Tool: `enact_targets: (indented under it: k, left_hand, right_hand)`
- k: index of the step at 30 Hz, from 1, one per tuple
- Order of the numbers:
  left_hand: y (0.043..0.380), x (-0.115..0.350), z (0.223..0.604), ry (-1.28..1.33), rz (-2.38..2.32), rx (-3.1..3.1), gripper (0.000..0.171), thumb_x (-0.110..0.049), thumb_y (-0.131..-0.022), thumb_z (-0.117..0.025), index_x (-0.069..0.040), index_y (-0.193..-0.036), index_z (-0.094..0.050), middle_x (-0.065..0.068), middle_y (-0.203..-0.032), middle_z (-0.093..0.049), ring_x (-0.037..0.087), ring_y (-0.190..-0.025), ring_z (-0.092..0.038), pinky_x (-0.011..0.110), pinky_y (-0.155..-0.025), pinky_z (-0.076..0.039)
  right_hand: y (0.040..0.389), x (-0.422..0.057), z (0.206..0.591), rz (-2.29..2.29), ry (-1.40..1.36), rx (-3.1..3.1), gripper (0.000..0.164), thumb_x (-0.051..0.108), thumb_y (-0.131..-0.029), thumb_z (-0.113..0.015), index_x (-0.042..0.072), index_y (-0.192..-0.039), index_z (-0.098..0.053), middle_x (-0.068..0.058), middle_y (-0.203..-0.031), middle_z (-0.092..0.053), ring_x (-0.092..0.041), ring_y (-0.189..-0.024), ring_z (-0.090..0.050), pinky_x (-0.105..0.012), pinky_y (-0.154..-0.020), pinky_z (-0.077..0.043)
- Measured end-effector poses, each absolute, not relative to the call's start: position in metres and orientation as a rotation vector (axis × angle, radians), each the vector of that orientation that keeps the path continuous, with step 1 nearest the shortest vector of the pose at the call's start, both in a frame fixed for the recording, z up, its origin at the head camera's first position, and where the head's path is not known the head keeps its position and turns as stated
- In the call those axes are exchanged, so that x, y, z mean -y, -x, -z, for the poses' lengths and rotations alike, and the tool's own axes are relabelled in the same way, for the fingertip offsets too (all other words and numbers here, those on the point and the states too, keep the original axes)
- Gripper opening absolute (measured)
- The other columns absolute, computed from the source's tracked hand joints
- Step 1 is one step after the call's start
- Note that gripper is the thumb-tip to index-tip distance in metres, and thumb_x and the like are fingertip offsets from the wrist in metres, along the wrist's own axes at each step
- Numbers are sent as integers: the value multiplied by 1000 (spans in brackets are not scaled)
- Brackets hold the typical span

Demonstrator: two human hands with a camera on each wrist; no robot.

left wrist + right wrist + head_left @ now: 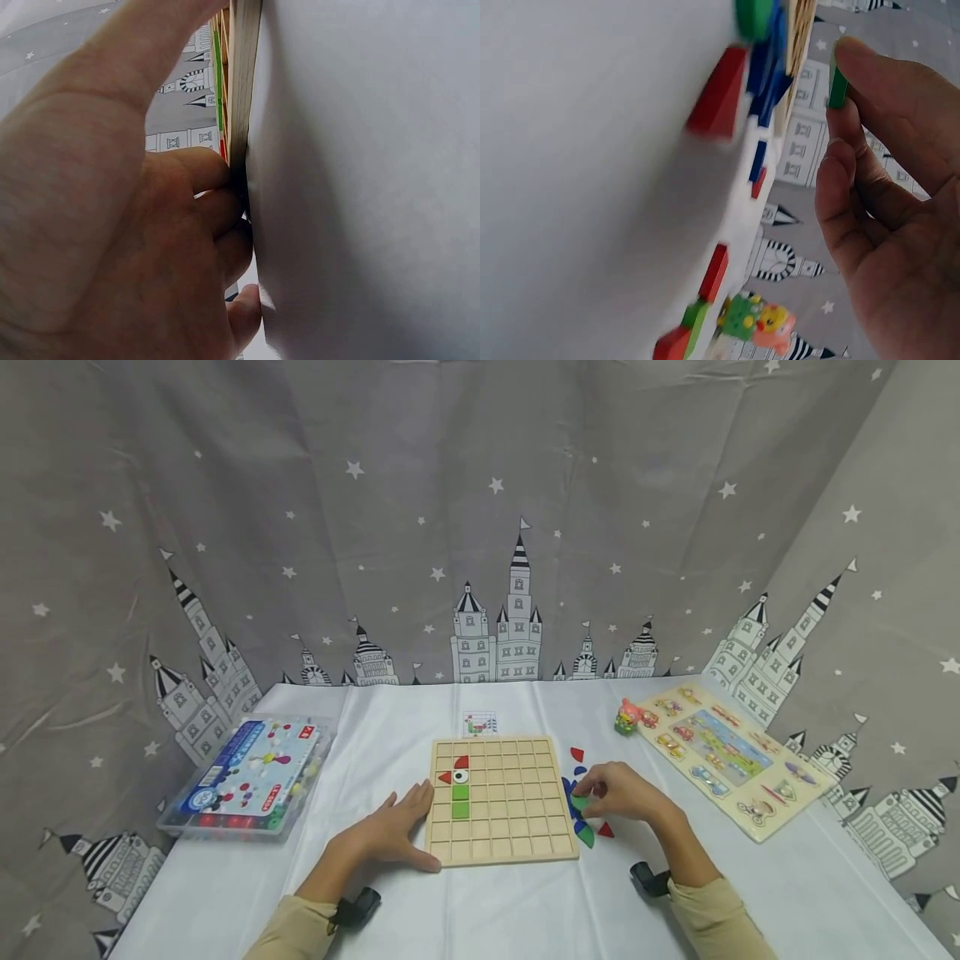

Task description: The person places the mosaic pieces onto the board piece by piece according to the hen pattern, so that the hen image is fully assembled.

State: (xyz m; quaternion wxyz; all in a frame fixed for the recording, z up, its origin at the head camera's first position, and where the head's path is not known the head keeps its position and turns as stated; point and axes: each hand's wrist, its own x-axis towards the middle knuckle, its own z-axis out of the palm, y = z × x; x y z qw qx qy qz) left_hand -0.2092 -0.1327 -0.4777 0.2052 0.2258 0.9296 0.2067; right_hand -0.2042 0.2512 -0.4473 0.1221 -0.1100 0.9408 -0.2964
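A wooden grid board [517, 802] lies on the white cloth. In its left part sit a red curved piece [462, 762], a red pointed piece [446, 777], an eye piece [461, 776] and two green squares [461, 811]. My left hand [386, 831] touches the board's left edge, thumb at the near corner and fingers spread along the side. Between thumb and fingertips, my right hand [626, 792] pinches a green piece [838, 86], lifted above the loose pieces right of the board. Below it lie blue pieces [769, 71], a red piece [718, 97] and a green piece [586, 835].
Behind the board lies a small picture card [480, 723]. On the left is a clear plastic box [255, 777] with a printed lid. A wooden picture puzzle [738, 764] and a small pink-and-green toy figure [627, 717] are on the right. A grey curtain [480, 485] hangs behind.
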Motion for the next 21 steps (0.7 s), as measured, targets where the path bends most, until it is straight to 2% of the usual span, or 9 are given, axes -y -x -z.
enact_targets:
  k: [12, 16, 21]
  left_hand:
    - [208, 134, 477, -649, -583, -2586, 125, -59, -64, -83, 0, -154, -19, 16, -163, -15, 32, -152, -13, 54, -125, -7]
    - [209, 135, 478, -641, -575, -2590, 125, -59, -64, -83, -1, -154, -19, 16, -163, -15, 31, -152, -12, 53, -125, -7]
    - [210, 134, 479, -617, -570, -2596, 125, -60, -63, -83, -2, -155, -20, 14, -164, -16, 29, -153, -13, 52, -125, -7]
  right_hand:
    - [208, -217, 447, 917, 540, -2695, 24, 10, -72, -84, 10, -94, -77, 3, -86, -64, -13, -76, -53, -19, -65, -48]
    - [209, -203, 446, 915, 591, -2692, 22, 11, -72, -84, 12, -94, -77, 4, -85, -64, -11, -72, -52, -19, -60, -47]
    - [210, -184, 445, 913, 632, -2675, 22, 12, -72, -84, 13, -94, -78, 6, -86, -66, -9, -72, -54, -19, -62, -49]
